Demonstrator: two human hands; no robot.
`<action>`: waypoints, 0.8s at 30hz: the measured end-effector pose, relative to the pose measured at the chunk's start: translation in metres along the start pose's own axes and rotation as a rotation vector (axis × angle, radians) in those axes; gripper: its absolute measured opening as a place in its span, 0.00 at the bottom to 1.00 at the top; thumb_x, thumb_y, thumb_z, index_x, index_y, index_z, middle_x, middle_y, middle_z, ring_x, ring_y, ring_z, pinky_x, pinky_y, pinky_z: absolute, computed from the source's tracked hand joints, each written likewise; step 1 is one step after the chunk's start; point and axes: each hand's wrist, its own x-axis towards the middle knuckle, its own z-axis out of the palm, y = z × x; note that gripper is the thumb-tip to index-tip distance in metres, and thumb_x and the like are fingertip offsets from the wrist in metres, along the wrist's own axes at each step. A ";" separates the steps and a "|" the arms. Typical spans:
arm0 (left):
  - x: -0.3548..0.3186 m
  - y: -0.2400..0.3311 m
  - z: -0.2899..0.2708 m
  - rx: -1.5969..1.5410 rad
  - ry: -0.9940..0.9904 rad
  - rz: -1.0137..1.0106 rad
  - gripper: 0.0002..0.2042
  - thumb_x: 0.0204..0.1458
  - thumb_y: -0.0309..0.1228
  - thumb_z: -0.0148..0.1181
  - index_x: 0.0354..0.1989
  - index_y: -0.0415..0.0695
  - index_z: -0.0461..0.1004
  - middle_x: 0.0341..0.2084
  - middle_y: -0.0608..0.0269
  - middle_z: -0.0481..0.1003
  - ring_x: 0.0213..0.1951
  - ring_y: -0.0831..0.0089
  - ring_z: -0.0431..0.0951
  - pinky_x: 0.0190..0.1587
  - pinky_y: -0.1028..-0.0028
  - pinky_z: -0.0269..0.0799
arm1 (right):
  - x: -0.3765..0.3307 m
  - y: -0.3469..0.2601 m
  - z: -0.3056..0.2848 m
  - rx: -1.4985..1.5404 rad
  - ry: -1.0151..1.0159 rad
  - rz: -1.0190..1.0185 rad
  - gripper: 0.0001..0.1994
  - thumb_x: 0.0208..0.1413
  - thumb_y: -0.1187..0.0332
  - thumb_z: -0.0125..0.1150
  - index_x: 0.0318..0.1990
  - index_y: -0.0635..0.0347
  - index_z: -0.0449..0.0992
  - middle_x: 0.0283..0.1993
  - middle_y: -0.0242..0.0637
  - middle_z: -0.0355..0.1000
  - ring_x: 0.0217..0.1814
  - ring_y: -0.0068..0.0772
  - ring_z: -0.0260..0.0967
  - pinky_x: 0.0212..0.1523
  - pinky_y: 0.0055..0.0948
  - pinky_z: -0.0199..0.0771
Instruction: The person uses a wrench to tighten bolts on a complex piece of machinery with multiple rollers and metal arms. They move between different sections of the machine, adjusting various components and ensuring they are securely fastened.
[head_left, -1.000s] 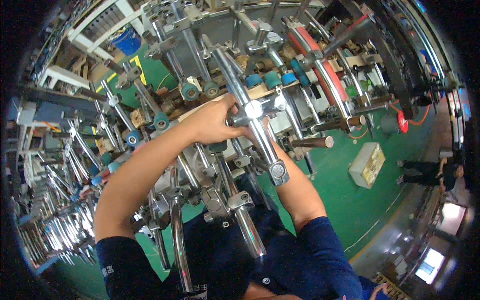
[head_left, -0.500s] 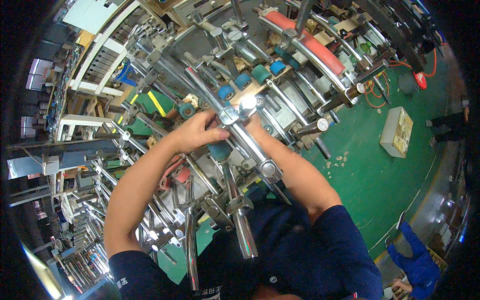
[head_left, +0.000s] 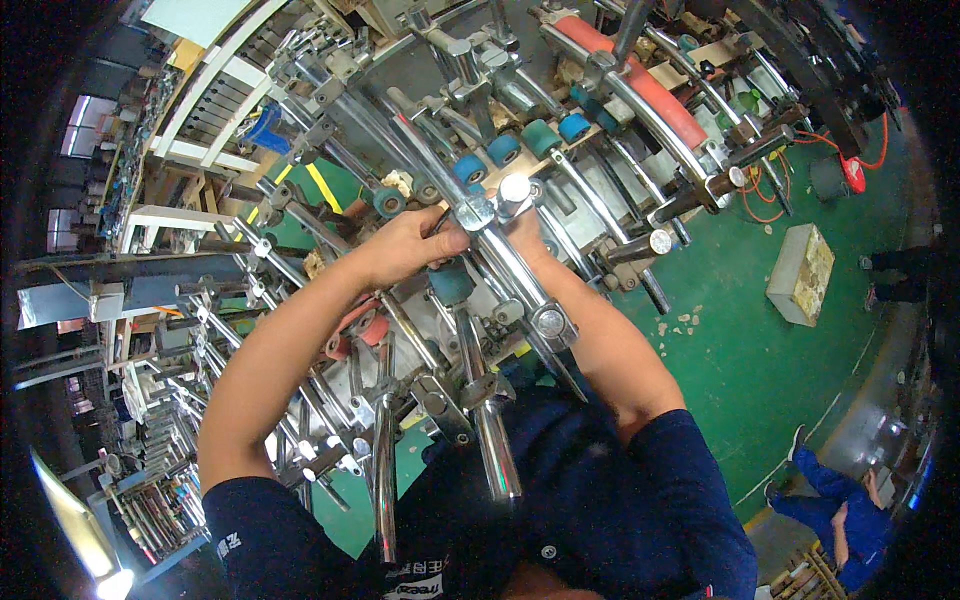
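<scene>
Chrome bar (head_left: 515,275), running diagonally through the centre of the frame, is gripped by the left hand (head_left: 405,245), whose fingers are curled shut at the clamp (head_left: 478,212). Behind the bar, the right hand (head_left: 525,235) is mostly hidden; its grip cannot be told. Teal rollers (head_left: 520,140) are seen just above.

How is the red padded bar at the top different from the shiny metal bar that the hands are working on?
The red padded bar has a red cover along its length; the shiny metal bar is bare.
The red padded bar lies far from the hands, untouched; the left hand rests on the shiny metal bar at its clamp.
Both are long, curve slightly in this view and belong to the same machine.
</scene>
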 end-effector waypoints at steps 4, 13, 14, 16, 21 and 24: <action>-0.002 0.006 -0.007 0.070 -0.028 -0.062 0.35 0.55 0.61 0.59 0.50 0.36 0.72 0.31 0.67 0.72 0.35 0.77 0.70 0.38 0.74 0.68 | 0.005 0.009 -0.004 -0.068 -0.040 -0.013 0.18 0.44 0.76 0.72 0.47 0.61 0.80 0.42 0.35 0.80 0.45 0.26 0.76 0.47 0.31 0.76; -0.010 0.070 -0.005 0.624 0.038 -0.223 0.36 0.51 0.64 0.61 0.44 0.34 0.75 0.30 0.51 0.78 0.36 0.65 0.80 0.41 0.65 0.74 | 0.002 -0.009 -0.013 -0.176 0.033 0.060 0.16 0.43 0.76 0.72 0.42 0.63 0.80 0.39 0.35 0.80 0.40 0.26 0.77 0.43 0.31 0.77; -0.009 0.071 -0.009 0.701 0.066 -0.163 0.38 0.48 0.61 0.65 0.52 0.34 0.72 0.27 0.46 0.79 0.34 0.60 0.82 0.40 0.62 0.75 | 0.004 -0.010 -0.006 -0.003 0.047 0.012 0.13 0.43 0.77 0.68 0.40 0.64 0.80 0.36 0.36 0.81 0.38 0.28 0.78 0.39 0.30 0.77; -0.023 0.080 0.000 0.601 0.071 -0.188 0.41 0.48 0.59 0.67 0.58 0.34 0.67 0.30 0.45 0.79 0.36 0.59 0.82 0.42 0.61 0.75 | 0.005 -0.007 -0.004 -0.307 0.122 -0.193 0.12 0.45 0.76 0.64 0.39 0.61 0.81 0.36 0.38 0.81 0.38 0.32 0.79 0.41 0.32 0.78; -0.038 0.074 0.012 0.409 0.304 -0.104 0.52 0.45 0.58 0.70 0.69 0.33 0.54 0.49 0.43 0.75 0.50 0.58 0.77 0.55 0.64 0.71 | 0.001 -0.015 -0.009 -0.149 0.005 0.006 0.19 0.41 0.71 0.71 0.44 0.62 0.78 0.37 0.45 0.80 0.39 0.45 0.80 0.42 0.37 0.78; -0.038 0.092 0.033 0.464 0.399 -0.151 0.50 0.47 0.56 0.69 0.69 0.34 0.52 0.48 0.43 0.76 0.45 0.59 0.79 0.50 0.65 0.74 | 0.005 0.005 -0.008 -0.317 0.069 -0.209 0.16 0.40 0.73 0.68 0.40 0.64 0.77 0.36 0.50 0.78 0.40 0.54 0.77 0.42 0.40 0.77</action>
